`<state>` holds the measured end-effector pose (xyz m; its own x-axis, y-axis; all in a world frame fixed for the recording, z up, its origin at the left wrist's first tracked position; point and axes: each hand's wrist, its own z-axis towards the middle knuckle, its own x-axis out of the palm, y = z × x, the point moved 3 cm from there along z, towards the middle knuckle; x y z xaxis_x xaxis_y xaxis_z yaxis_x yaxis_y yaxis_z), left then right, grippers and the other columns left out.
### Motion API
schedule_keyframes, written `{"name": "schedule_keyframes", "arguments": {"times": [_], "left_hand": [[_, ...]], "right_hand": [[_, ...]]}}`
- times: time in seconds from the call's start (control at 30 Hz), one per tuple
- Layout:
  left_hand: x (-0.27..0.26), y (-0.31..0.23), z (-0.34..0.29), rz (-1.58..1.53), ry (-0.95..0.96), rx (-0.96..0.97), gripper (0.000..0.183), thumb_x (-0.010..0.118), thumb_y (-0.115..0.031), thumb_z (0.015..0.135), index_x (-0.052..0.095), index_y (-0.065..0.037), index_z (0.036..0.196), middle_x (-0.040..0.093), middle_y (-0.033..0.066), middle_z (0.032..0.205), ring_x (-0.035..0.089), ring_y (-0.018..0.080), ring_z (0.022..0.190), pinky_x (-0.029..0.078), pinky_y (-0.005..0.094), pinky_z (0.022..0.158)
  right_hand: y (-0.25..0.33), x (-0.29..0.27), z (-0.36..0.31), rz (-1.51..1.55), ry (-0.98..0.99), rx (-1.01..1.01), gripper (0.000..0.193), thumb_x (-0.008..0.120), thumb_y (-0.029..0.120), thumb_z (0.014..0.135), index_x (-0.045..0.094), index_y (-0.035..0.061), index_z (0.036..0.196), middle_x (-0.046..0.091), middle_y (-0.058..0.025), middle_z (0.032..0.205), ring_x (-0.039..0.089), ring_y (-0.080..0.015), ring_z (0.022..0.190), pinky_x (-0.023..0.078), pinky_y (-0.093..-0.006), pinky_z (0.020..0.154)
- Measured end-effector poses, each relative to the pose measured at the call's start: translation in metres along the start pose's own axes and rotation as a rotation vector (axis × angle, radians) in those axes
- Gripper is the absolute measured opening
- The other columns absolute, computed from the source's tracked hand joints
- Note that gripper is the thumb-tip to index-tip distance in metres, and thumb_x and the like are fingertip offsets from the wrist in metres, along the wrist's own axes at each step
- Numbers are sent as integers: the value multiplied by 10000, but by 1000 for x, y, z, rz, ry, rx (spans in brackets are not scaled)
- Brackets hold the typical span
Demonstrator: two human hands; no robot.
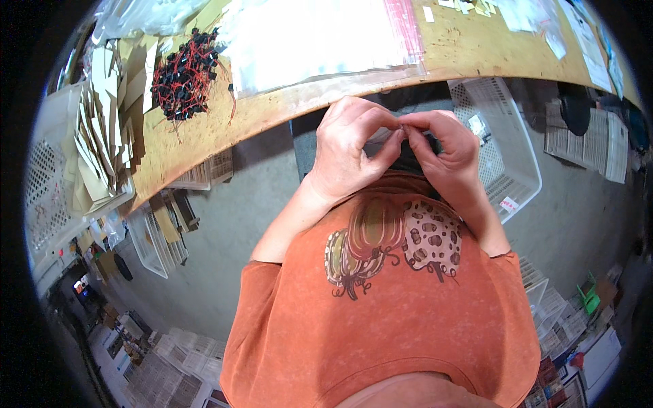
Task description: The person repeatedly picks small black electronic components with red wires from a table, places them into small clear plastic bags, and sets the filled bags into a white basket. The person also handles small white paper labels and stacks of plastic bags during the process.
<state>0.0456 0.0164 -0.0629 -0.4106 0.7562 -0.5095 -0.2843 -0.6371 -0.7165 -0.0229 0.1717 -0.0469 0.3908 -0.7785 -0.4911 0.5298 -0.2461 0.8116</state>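
Note:
My left hand and my right hand meet fingertip to fingertip just beyond the table's near edge, close to my body. Thumb and forefinger of each are pinched together. Whatever lies between the tips is too small and too hidden to name. On the table ahead of them is a stack of clear flat plastic bags, glaring white under the light. Left of the stack lies a heap of small black pieces with red cords.
The wooden table curves across the front. A white crate on the left holds upright cardboard pieces. Below the table at right stands a white plastic basket. More plastic bags lie at the far left, and small pale pieces at the far right.

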Motion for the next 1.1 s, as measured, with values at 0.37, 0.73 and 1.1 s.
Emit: {"name": "schedule_keyframes", "arguments": {"times": [0.37, 0.73, 1.1], "left_hand": [[-7, -3, 5, 146, 198, 95, 160, 713, -28, 691, 572, -84, 741, 561, 70, 721, 568, 273, 682, 497, 371, 632], [-30, 14, 44, 272, -23, 40, 138, 766, -142, 826, 645, -74, 826, 631, 91, 784, 602, 319, 747, 492, 425, 692], [-60, 84, 64, 406, -234, -276, 173, 740, -207, 916, 691, -42, 903, 665, 131, 790, 646, 322, 735, 514, 417, 698]], "right_hand": [[-33, -25, -10, 312, 24, 300, 75, 704, 0, 924, 713, 31, 991, 729, -55, 863, 696, -149, 821, 547, -294, 773], [-116, -163, -67, -301, -302, 512, 114, 633, 60, 1002, 693, 22, 1090, 714, -31, 975, 671, -114, 857, 533, -278, 749], [-81, -68, -30, -424, -9, 282, 131, 594, 40, 996, 691, 4, 1076, 722, -159, 1030, 713, -304, 926, 553, -378, 833]]}}
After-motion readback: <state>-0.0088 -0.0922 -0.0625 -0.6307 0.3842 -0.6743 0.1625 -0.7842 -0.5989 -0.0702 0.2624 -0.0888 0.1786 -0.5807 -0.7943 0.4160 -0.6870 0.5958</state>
